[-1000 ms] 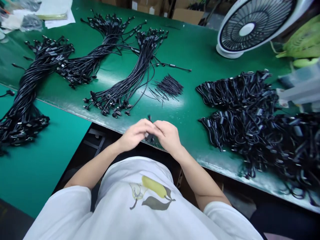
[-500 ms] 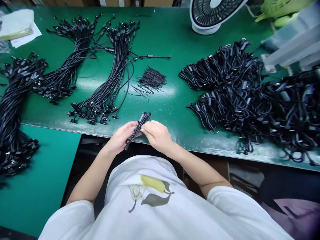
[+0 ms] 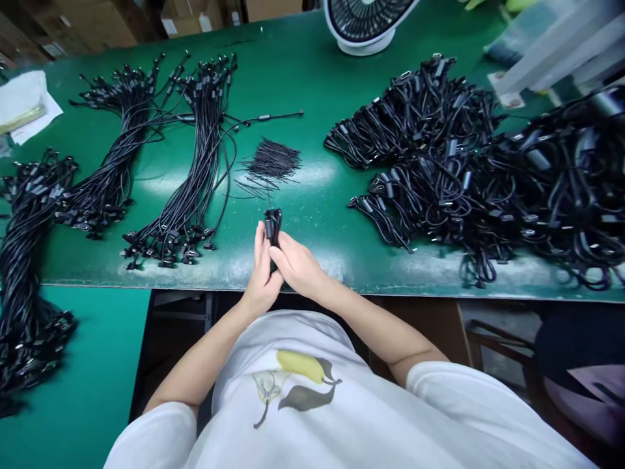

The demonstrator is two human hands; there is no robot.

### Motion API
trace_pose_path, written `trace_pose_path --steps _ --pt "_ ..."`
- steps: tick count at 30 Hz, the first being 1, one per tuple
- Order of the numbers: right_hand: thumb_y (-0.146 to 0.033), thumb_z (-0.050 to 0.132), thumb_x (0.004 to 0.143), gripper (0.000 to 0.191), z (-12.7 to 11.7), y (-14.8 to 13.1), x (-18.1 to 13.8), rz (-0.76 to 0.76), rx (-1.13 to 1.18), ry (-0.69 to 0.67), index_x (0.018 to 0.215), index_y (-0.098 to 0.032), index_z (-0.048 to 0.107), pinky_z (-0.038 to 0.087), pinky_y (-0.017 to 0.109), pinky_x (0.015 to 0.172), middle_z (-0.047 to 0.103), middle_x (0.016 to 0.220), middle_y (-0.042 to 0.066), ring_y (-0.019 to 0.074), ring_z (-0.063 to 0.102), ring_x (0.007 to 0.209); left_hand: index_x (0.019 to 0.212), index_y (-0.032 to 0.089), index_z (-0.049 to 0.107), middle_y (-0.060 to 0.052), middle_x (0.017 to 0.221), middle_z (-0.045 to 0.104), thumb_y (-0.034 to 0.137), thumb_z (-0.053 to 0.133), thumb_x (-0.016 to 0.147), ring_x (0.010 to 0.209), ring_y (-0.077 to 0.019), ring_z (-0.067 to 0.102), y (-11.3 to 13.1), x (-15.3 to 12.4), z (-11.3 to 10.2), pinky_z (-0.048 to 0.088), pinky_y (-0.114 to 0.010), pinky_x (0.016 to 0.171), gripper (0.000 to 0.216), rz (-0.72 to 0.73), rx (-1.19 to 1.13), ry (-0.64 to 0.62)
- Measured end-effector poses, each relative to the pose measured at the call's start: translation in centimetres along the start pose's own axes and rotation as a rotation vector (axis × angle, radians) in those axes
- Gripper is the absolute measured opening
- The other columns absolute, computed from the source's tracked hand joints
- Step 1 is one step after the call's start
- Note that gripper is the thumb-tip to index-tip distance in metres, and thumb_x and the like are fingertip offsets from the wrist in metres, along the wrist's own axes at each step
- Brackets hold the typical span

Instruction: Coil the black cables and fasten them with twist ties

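Observation:
Over the front edge of the green table, a folded black cable (image 3: 273, 225) stands nearly upright between my two hands. My left hand (image 3: 261, 277) closes on it from the left, fingers along its side. From the right, my right hand (image 3: 297, 260) pinches the bundle with thumb and fingers. The cable's lower end is hidden by my hands. Just beyond it lies a pile of short black ties (image 3: 276, 159), a few of them scattered toward me.
Bundles of straight black cables (image 3: 195, 143) lie to the left, another (image 3: 29, 260) farther left. A large heap of folded cables (image 3: 439, 169) covers the right side. A white fan (image 3: 366, 45) stands at the back, with papers (image 3: 34, 104) at far left.
The folded cable has turned from a slant to nearly upright, and my left hand has moved right, closer to my right hand. The whole view has shifted and tilted slightly.

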State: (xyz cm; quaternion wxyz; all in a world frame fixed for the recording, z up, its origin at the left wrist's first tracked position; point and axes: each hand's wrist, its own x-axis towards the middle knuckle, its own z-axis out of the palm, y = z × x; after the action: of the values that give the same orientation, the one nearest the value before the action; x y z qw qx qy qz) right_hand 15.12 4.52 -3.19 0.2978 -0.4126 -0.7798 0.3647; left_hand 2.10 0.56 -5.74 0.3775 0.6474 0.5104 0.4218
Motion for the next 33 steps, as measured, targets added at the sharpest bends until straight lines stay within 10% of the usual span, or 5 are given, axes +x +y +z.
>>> trace_pose_path --steps 3,7,14,24,33 --pt "-0.031 0.027 0.103 0.034 -0.2 0.6 -0.4 0.083 -0.102 -0.009 0.113 -0.015 0.056 0.045 0.029 0.081 0.067 0.107 0.011 0.0201 0.063 0.095 0.156 0.026 0.019 -0.008 0.167 0.008 0.028 0.052 0.092 0.153 -0.0251 0.009 -0.4 0.8 0.2 0.018 -0.042 0.123 0.072 0.002 0.021 -0.140" --pt "-0.037 0.030 0.103 0.037 -3.4 2.4 -0.8 0.289 -0.487 -0.067 0.107 -0.015 0.059 0.037 0.028 0.066 0.070 0.095 0.011 0.0212 0.066 0.083 0.144 0.021 0.046 -0.012 0.147 0.050 0.030 0.046 0.095 0.137 -0.0240 0.047 -0.5 1.4 -1.8 0.036 -0.043 0.115 0.050 0.001 0.174 -0.259" --pt "-0.039 0.030 0.102 0.044 -13.1 6.9 -2.3 0.655 -1.029 0.123 0.103 -0.009 0.062 0.024 0.029 0.057 0.068 0.091 0.018 0.0249 0.062 0.078 0.124 0.018 0.063 -0.012 0.125 0.067 0.029 0.043 0.095 0.117 -0.0255 0.060 -1.8 2.8 -9.1 0.045 -0.042 0.104 0.037 -0.065 0.695 0.230" --pt "-0.044 0.039 0.099 0.044 -14.3 6.3 -2.4 0.406 -1.205 0.108 0.102 -0.008 0.065 0.029 0.032 0.060 0.064 0.093 0.017 0.0257 0.058 0.077 0.127 0.013 0.061 -0.016 0.123 0.066 0.029 0.039 0.096 0.113 -0.0307 0.059 -4.3 12.0 -15.4 0.043 -0.043 0.101 0.041 -0.139 1.046 0.250" --pt "-0.037 0.045 0.098 0.031 -11.0 2.9 1.1 0.138 -0.711 -0.079 0.099 -0.017 0.069 0.045 0.035 0.079 0.070 0.098 0.010 0.0232 0.064 0.089 0.108 0.005 0.064 -0.025 0.111 0.066 0.015 0.042 0.089 0.106 -0.0346 0.061 -7.1 23.7 -15.0 0.047 -0.043 0.088 0.030 -0.274 1.176 0.115"
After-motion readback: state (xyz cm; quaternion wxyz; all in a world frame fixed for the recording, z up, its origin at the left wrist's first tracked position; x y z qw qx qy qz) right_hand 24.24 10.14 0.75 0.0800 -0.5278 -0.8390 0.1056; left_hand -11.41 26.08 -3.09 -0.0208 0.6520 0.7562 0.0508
